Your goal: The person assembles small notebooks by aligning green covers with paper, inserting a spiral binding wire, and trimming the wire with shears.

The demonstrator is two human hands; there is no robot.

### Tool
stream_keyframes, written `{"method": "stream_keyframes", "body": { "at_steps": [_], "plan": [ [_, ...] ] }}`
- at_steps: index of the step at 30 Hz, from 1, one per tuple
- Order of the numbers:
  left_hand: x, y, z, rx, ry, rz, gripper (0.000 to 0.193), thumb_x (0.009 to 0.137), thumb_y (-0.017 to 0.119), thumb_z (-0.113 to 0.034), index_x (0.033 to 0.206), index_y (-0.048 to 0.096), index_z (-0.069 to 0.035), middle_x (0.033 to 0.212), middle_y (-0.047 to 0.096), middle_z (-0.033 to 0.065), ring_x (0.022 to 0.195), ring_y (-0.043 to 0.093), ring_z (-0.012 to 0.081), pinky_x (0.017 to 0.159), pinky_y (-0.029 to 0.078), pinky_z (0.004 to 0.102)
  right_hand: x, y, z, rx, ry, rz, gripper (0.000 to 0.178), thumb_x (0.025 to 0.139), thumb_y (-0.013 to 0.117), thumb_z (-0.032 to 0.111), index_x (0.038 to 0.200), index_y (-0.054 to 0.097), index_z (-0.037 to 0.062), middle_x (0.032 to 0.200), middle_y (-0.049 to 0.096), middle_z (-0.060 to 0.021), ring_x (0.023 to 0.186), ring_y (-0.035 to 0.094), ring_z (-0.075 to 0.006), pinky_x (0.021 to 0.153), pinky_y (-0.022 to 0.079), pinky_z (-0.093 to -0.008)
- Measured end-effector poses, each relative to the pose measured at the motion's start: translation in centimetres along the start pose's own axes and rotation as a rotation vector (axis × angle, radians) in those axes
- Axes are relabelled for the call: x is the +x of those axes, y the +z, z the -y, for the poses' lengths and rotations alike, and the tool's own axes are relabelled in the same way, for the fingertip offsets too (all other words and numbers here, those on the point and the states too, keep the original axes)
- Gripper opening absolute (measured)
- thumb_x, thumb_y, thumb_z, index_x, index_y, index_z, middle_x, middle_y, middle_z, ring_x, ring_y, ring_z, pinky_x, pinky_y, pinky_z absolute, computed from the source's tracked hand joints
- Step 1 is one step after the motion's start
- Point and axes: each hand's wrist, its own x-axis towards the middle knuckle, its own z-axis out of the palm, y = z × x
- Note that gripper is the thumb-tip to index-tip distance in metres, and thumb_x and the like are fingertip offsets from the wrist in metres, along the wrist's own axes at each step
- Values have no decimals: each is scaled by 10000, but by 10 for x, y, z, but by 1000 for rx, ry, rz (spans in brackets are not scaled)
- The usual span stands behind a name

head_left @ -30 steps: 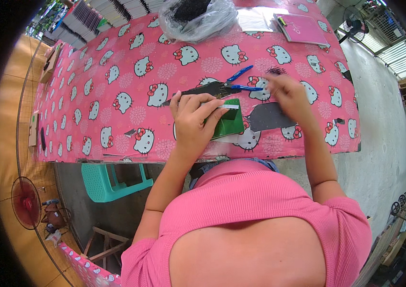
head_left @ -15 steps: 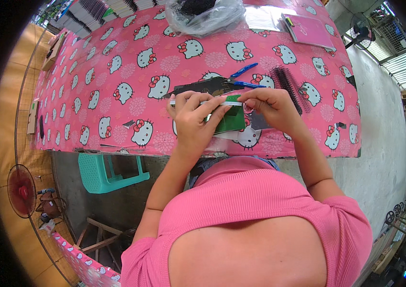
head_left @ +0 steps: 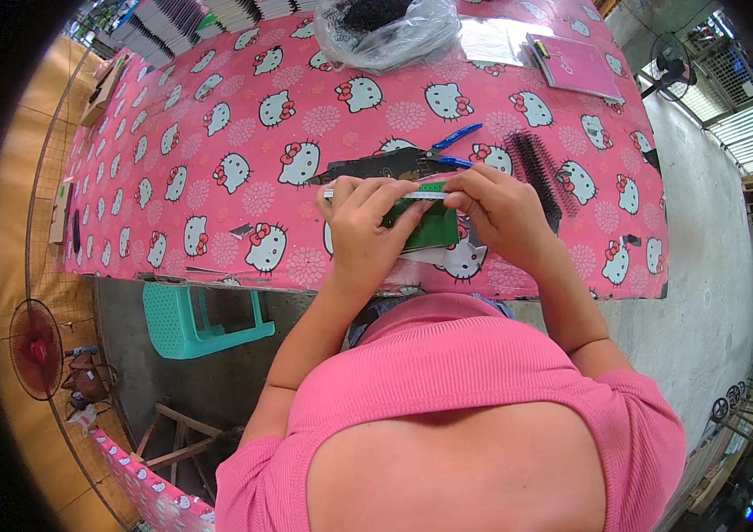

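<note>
My left hand (head_left: 360, 229) and my right hand (head_left: 502, 213) both grip a small green booklet (head_left: 429, 223) with a white strip along its top edge, held just above the near edge of the pink cartoon-cat tablecloth (head_left: 217, 133). The fingers of both hands pinch the top edge of the booklet. Just beyond my hands lie a dark flat sheet (head_left: 376, 166) and blue-handled pliers (head_left: 447, 146). A black comb-like binding strip (head_left: 538, 174) lies right of my right hand.
A clear plastic bag with dark contents (head_left: 385, 27) and a pink book (head_left: 571, 64) sit at the table's far side. Stacks of booklets (head_left: 172, 18) line the far left. A teal plastic stool (head_left: 199, 315) and a red fan (head_left: 37, 348) stand on the floor at left.
My right hand has moved from the right of the table back to the green booklet and now grips it together with my left hand.
</note>
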Motion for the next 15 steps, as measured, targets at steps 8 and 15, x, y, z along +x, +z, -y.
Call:
{"method": "stream_keyframes", "body": {
  "at_steps": [8, 15],
  "plan": [
    [-1, 0, -3, -4, 29, -36, 270, 681, 820, -155, 936, 734, -138, 878, 690, -26, 825, 548, 165, 849, 350, 357, 4, 3, 12, -41, -21, -77, 192, 873, 656, 236, 960, 606, 73, 884, 580, -90, 811, 630, -308, 600, 504, -408],
    [-3, -1, -1, -66, -10, -43, 354, 666, 833, -156, 1001, 720, -130, 871, 686, -30, 829, 550, 165, 876, 341, 365, 10, -46, 22, -64, 78, -86, 164, 873, 634, 174, 976, 637, 46, 914, 644, -139, 877, 640, -328, 692, 523, -421]
  ]
}}
